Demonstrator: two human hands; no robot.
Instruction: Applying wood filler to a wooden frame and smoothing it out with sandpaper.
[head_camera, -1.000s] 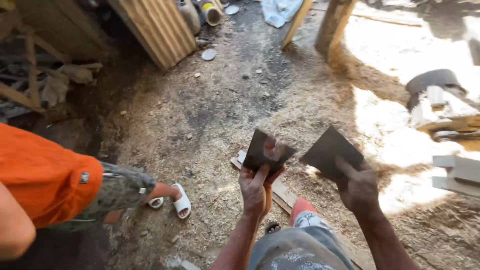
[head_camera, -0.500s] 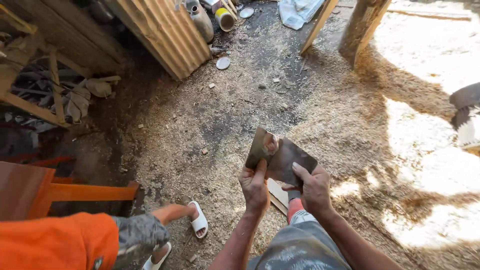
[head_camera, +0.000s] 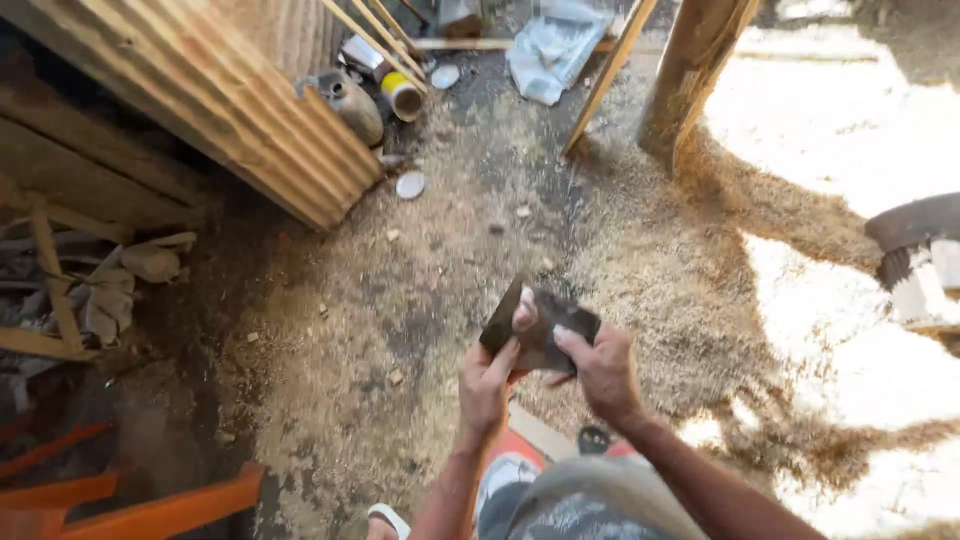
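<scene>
Both hands hold a dark, flat, folded sheet, like worn sandpaper, in front of me above the sawdust-covered ground. My left hand grips its left edge, thumb pressed on the face. My right hand pinches the right part, with fingers on top. My knees in grey trousers show at the bottom edge.
A rusty corrugated sheet leans at the upper left beside cans and a bottle. A wooden post stands at the top right. Orange wooden bars lie at the lower left. A dark wheel-like object sits at right.
The two separate dark pieces held apart have been brought together into one stack. The person in orange at the left has left the view, and the camera has tilted.
</scene>
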